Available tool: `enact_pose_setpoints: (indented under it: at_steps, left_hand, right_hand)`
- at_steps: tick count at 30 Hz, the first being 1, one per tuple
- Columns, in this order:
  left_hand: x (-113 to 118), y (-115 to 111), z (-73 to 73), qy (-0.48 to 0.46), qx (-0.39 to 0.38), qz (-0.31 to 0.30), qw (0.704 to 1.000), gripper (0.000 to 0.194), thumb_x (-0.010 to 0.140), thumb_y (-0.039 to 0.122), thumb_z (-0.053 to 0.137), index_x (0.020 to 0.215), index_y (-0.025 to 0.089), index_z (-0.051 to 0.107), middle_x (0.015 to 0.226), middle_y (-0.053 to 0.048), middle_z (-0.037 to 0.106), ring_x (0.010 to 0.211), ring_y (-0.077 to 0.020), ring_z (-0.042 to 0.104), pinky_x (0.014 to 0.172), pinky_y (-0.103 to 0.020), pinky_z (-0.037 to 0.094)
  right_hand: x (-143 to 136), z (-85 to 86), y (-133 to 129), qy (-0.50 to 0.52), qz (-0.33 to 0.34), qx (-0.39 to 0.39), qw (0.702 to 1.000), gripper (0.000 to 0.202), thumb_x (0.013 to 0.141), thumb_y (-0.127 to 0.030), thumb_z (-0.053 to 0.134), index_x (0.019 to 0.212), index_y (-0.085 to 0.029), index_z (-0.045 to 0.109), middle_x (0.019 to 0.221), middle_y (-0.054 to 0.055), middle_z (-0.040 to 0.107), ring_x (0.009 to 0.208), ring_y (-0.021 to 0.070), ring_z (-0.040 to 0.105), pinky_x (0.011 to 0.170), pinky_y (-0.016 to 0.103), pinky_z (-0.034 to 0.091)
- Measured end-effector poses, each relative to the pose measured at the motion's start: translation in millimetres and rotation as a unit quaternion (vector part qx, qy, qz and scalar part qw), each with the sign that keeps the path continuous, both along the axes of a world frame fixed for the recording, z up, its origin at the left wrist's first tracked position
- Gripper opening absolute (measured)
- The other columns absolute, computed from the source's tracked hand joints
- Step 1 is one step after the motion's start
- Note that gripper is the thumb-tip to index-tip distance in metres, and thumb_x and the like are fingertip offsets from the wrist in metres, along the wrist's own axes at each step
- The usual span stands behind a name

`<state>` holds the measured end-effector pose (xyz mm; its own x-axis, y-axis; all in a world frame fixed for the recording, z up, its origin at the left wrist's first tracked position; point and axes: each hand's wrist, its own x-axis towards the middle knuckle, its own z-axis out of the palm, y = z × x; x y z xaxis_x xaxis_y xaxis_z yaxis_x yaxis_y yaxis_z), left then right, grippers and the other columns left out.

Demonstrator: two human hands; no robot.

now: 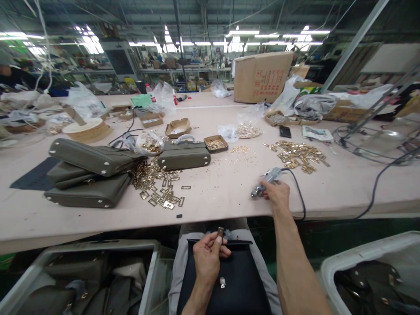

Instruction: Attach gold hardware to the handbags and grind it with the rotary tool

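A dark handbag (241, 286) lies across the lap, with a small silver-coloured clasp (222, 282) on its face. Above its upper edge, my left hand (210, 253) pinches a small metal plate (221, 231) between thumb and fingers. My right hand (275, 192) is out over the table, its fingers closed round a grey corded electric screwdriver (271, 176), whose tip points to the left. The tool's cord loops away to the right. Loose gold rectangular frames (164, 197) lie on the table to the left, and a pile of gold metal plates (298, 153) lies beyond the screwdriver.
Olive handbags (88, 188) are stacked on the table's left, with another handbag (183, 155) mid-table. Small fittings fill a cardboard tray (215, 143). A large carton (262, 76) stands at the back. Bins of bags, one left (154, 262) and one right (328, 262), flank the lap.
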<state>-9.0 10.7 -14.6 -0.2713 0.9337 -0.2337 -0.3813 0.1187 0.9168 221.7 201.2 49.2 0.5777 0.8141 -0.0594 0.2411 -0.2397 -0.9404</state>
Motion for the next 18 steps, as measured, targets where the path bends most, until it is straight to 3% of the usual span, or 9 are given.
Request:
enact_pose_setpoints:
  at_steps: [3, 6, 9, 11, 18]
  left_hand:
    - [-1, 1, -0.5, 0.001, 0.0, -0.003, 1.0, 0.044, 0.077, 0.047, 0.083, 0.095, 0.008, 0.072, 0.075, -0.012, 0.075, 0.049, -0.0187, 0.069, 0.047, -0.026, 0.058]
    - [-2, 2, -1.7, -0.005, -0.001, -0.003, 1.0, 0.044, 0.076, 0.047, 0.084, 0.095, 0.009, 0.072, 0.075, -0.012, 0.075, 0.05, -0.0188, 0.069, 0.047, -0.026, 0.058]
    - [-2, 3, -3.5, -0.007, -0.001, -0.006, 1.0, 0.045, 0.075, 0.047, 0.084, 0.094, 0.009, 0.071, 0.075, -0.012, 0.075, 0.05, -0.0188, 0.069, 0.047, -0.026, 0.058]
    - [-2, 3, -4.9, -0.005, -0.002, -0.007, 1.0, 0.044, 0.076, 0.047, 0.084, 0.094, 0.009, 0.071, 0.076, -0.012, 0.076, 0.05, -0.0188, 0.069, 0.047, -0.026, 0.059]
    - [-3, 3, -6.7, 0.009, -0.004, -0.005, 1.0, 0.044, 0.077, 0.049, 0.083, 0.095, 0.01, 0.072, 0.077, -0.012, 0.076, 0.05, -0.0185, 0.069, 0.047, -0.027, 0.059]
  right_hand:
    - [10, 0.0, -4, 0.235, 0.044, 0.078, 0.968, 0.04, 0.057, -0.032, 0.086, 0.087, -0.014, 0.066, 0.061, -0.001, 0.06, 0.049, 0.0128, 0.052, 0.042, 0.023, 0.044]
    - [14, 4.2, -9, 0.426, 0.138, 0.151, 0.881, 0.043, 0.06, -0.025, 0.085, 0.097, -0.017, 0.066, 0.073, -0.002, 0.06, 0.062, 0.0125, 0.058, 0.055, 0.024, 0.054]
    - [11, 6.5, -11, 0.534, 0.181, 0.184, 0.805, 0.043, 0.066, -0.023, 0.083, 0.105, -0.02, 0.064, 0.078, -0.002, 0.059, 0.072, 0.0134, 0.062, 0.061, 0.025, 0.058]
    - [5, 6.4, -9, 0.56, 0.164, 0.177, 0.793, 0.041, 0.069, -0.022, 0.083, 0.104, -0.02, 0.063, 0.083, -0.001, 0.061, 0.073, 0.0123, 0.063, 0.061, 0.023, 0.058]
    - [-27, 9.4, 26, 0.558, 0.061, 0.191, 0.806, 0.027, 0.076, -0.017, 0.079, 0.093, -0.019, 0.057, 0.082, -0.006, 0.066, 0.047, 0.0019, 0.046, 0.053, 0.019, 0.052]
